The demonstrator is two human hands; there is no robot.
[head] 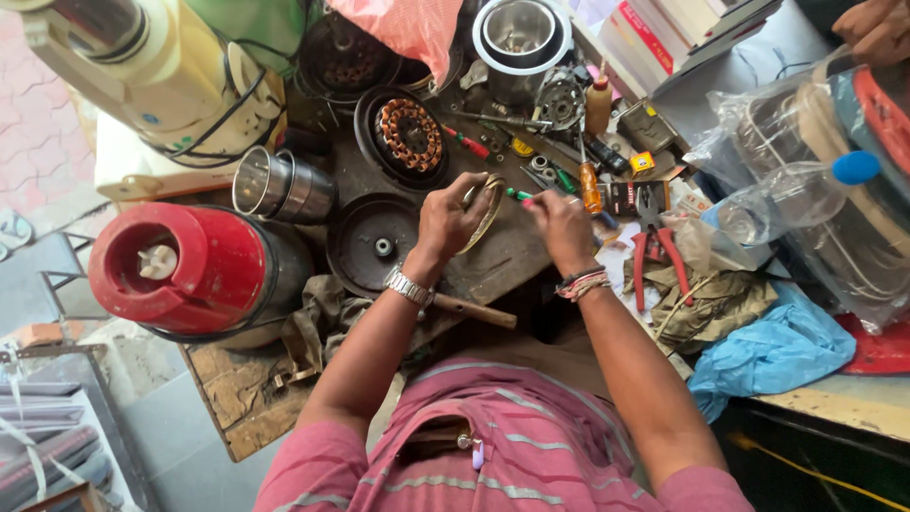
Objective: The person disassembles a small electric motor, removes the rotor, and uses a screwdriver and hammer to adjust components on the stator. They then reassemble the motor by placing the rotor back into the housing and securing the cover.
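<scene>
A cluttered wooden workbench is seen from above; a red mixer base is stood at its left edge, with a steel jar just behind it; a wound copper stator is set toward the far middle, and a dark round cover plate lies nearer the front, just left of the hands; red-handled pliers are laid toward the right edge on a crumpled cloth; an orange-handled screwdriver lies just beyond the hands. At the middle of the bench a thin brass-coloured ring is grasped by the left hand, fingers clenched on its rim; a small green-handled tool is pinched in the right hand, its tip near the ring.
</scene>
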